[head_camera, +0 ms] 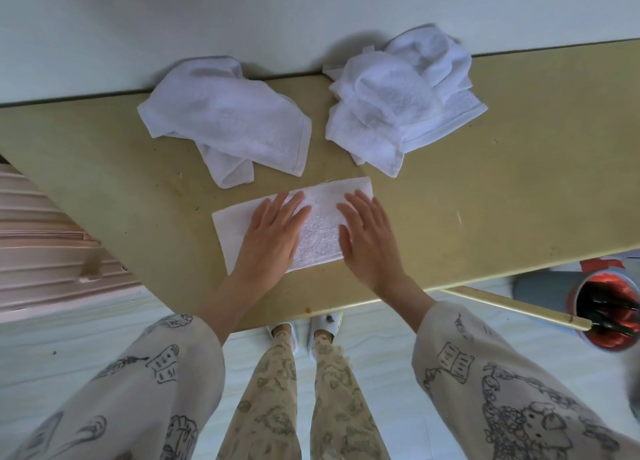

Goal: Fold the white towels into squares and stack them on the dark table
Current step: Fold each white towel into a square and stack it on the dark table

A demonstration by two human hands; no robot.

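Observation:
A white towel lies folded into a long rectangle near the front edge of the table. My left hand lies flat on its left half, fingers straight. My right hand lies flat on its right end, fingers straight and partly over the towel's edge. Behind it sit a loosely crumpled white towel on the left and a heap of crumpled white towels on the right, against the wall.
The table top looks yellowish-tan and meets a pale wall at the back. A pink slatted object stands at the left. A red and grey bucket with a stick stands on the floor at the right.

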